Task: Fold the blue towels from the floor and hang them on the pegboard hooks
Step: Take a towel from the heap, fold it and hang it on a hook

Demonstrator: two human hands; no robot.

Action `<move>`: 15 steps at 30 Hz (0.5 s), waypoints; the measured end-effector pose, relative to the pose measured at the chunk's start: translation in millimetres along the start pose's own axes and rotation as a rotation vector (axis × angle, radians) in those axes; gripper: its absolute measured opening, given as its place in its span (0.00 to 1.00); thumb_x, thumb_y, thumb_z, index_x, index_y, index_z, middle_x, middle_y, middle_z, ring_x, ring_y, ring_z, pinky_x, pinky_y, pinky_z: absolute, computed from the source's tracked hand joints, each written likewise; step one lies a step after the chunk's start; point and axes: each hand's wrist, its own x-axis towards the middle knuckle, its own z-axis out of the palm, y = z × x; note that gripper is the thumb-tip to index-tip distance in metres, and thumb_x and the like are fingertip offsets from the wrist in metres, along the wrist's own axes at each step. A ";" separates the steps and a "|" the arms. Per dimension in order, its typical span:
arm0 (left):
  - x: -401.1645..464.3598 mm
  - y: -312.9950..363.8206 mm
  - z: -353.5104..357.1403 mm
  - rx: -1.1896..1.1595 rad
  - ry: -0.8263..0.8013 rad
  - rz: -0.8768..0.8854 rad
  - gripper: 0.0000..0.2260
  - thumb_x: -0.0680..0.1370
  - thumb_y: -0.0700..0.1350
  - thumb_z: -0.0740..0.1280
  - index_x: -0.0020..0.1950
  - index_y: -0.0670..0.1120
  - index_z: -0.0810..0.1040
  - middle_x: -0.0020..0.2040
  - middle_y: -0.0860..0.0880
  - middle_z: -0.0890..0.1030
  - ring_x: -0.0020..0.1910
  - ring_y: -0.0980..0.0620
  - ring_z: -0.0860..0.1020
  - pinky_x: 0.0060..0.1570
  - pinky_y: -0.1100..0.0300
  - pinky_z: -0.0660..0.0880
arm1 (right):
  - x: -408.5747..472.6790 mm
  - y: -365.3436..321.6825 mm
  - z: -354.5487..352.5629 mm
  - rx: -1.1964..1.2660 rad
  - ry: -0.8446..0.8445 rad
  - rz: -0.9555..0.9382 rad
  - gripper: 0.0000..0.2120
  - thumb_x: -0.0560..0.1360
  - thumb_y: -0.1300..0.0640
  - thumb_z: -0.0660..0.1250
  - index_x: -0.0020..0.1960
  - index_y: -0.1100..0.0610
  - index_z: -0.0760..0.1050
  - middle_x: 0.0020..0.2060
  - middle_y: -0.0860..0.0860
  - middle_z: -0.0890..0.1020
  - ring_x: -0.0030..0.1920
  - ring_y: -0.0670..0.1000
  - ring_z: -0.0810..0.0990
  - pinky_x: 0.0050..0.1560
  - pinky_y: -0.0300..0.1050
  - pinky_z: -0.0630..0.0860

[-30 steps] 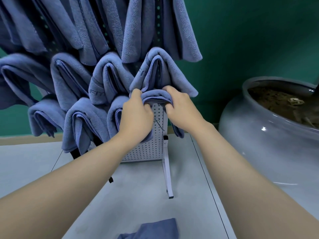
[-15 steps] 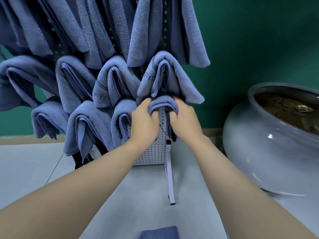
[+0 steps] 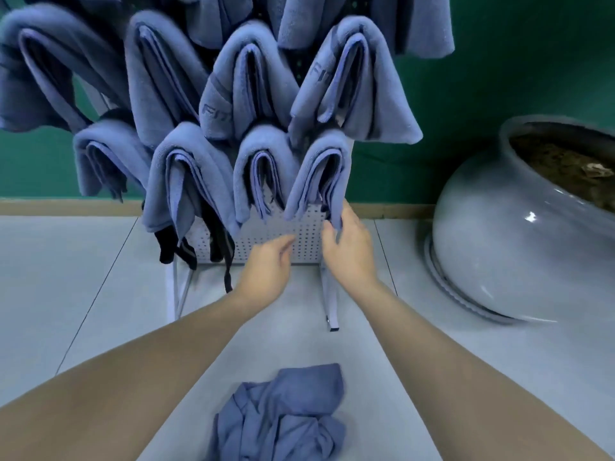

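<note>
The hanging step looks all but done for the folded blue towel (image 3: 319, 171), which is draped over a hook at the lower right of the pegboard (image 3: 266, 234). The right hand (image 3: 349, 251) pinches its lower right edge between thumb and fingers, seemingly to straighten it. The left hand (image 3: 269, 264) hangs just in front of the board with fingers loosely apart, holding nothing.

The next move, as I judge it, is to let go and reach down for the crumpled blue towel (image 3: 283, 417) lying on the floor (image 3: 100, 311) between the forearms, which must be shaken flat and folded.

Room is tight at the board: hung towels (image 3: 189, 174) crowd every hook in view, touching their neighbours. The large grey pot (image 3: 519, 234) stands near on the right, and the stand's leg (image 3: 331, 301) juts forward beneath the hands. The floor in front lies open.
</note>
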 end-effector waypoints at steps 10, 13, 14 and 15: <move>-131.1 -114.1 42.9 0.103 -0.639 -0.424 0.33 0.81 0.53 0.70 0.81 0.45 0.62 0.78 0.45 0.68 0.74 0.47 0.70 0.73 0.57 0.65 | -183.6 116.0 49.7 -0.277 -0.661 0.644 0.13 0.81 0.55 0.66 0.62 0.61 0.77 0.59 0.58 0.83 0.60 0.59 0.81 0.52 0.41 0.71; -154.9 -131.3 62.5 0.159 -0.710 -0.455 0.28 0.77 0.58 0.73 0.72 0.46 0.73 0.71 0.45 0.76 0.68 0.45 0.76 0.65 0.55 0.73 | -220.5 138.3 68.3 -0.373 -0.758 0.659 0.19 0.79 0.51 0.69 0.64 0.62 0.75 0.61 0.58 0.79 0.62 0.60 0.79 0.56 0.47 0.75; -161.1 -136.2 67.2 0.185 -0.730 -0.436 0.20 0.77 0.59 0.72 0.63 0.47 0.78 0.64 0.46 0.81 0.62 0.45 0.79 0.59 0.55 0.75 | -226.0 141.8 72.1 -0.410 -0.786 0.643 0.22 0.78 0.51 0.70 0.67 0.61 0.75 0.63 0.58 0.78 0.63 0.60 0.78 0.59 0.49 0.76; -165.9 -139.3 70.7 0.198 -0.731 -0.422 0.15 0.78 0.58 0.71 0.55 0.47 0.79 0.57 0.46 0.83 0.57 0.45 0.81 0.53 0.55 0.76 | -230.1 146.4 74.6 -0.438 -0.809 0.623 0.24 0.77 0.51 0.70 0.70 0.60 0.74 0.65 0.58 0.77 0.64 0.60 0.77 0.61 0.51 0.77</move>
